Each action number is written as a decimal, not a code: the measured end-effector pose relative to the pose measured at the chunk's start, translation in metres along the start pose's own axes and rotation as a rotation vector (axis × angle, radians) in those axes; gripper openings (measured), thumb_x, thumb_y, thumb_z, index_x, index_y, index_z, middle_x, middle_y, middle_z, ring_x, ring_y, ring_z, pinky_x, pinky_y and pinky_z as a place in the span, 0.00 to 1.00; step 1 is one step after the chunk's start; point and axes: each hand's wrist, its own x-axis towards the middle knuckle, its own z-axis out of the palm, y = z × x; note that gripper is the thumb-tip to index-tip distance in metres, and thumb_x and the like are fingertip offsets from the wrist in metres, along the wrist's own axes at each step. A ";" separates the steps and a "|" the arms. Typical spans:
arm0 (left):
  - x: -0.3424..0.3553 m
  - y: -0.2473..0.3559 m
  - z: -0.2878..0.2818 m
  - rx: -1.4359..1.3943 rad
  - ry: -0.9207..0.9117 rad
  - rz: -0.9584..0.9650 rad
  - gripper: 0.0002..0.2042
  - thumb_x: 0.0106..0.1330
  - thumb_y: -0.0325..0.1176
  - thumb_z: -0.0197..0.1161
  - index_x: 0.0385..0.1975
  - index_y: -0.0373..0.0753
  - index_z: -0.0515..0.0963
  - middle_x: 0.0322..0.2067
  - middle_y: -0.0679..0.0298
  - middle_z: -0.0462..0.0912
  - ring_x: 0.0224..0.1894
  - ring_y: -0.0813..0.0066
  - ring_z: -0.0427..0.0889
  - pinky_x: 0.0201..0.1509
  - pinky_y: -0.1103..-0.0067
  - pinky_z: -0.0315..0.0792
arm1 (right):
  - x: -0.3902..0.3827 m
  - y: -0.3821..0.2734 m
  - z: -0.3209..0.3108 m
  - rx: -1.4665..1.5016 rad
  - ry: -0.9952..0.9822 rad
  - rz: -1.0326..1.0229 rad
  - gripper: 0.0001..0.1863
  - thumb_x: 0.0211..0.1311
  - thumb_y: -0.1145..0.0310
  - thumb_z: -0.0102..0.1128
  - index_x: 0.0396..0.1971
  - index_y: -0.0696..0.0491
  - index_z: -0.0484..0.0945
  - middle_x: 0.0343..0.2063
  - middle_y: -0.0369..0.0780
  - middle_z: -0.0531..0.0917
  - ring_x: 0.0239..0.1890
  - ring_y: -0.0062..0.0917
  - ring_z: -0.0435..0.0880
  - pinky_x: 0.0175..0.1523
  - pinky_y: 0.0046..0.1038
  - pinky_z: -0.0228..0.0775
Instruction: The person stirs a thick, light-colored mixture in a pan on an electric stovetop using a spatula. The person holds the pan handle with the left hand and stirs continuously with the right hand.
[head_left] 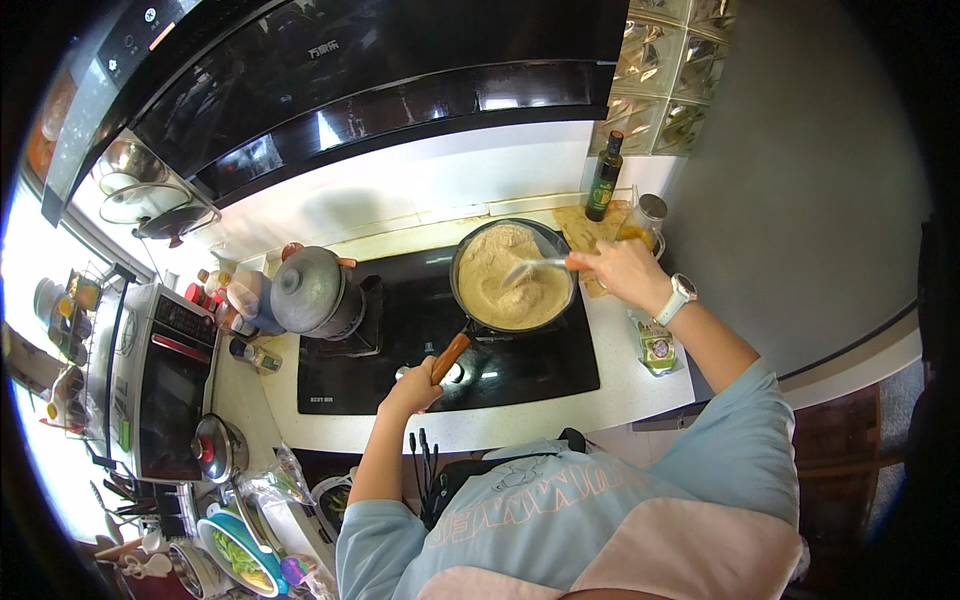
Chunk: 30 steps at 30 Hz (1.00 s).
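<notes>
A dark frying pan (pixel 571 298) sits on the right burner of the black gas stove. Pale beige flour-like powder (pixel 495 262) fills it, heaped in soft mounds. My left hand (pixel 412 388) is closed round the pan's wooden handle (pixel 451 357), which points toward me. From the right, my right hand (pixel 628 273) reaches over the rim, gripping a spatula (pixel 538 265) by its wooden end. The metal part of the spatula dips into the powder, so its tip is partly covered. A light-banded watch (pixel 677 300) circles my right wrist.
On the left burner stands a lidded grey pot (pixel 318 292). A dark oil bottle (pixel 605 178) and a glass jar (pixel 645 220) stand behind my right hand. A green-white packet (pixel 655 345) lies at the counter's right. The range hood (pixel 400 95) overhangs the stove; a microwave (pixel 172 385) stands left.
</notes>
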 end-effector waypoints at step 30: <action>0.000 0.001 -0.001 0.026 0.005 0.029 0.19 0.55 0.27 0.58 0.48 0.35 0.66 0.23 0.49 0.80 0.18 0.60 0.80 0.23 0.69 0.74 | -0.029 -0.009 -0.025 -0.042 -0.093 -0.113 0.14 0.58 0.72 0.54 0.40 0.37 0.81 0.22 0.38 0.77 0.24 0.32 0.81 0.27 0.33 0.71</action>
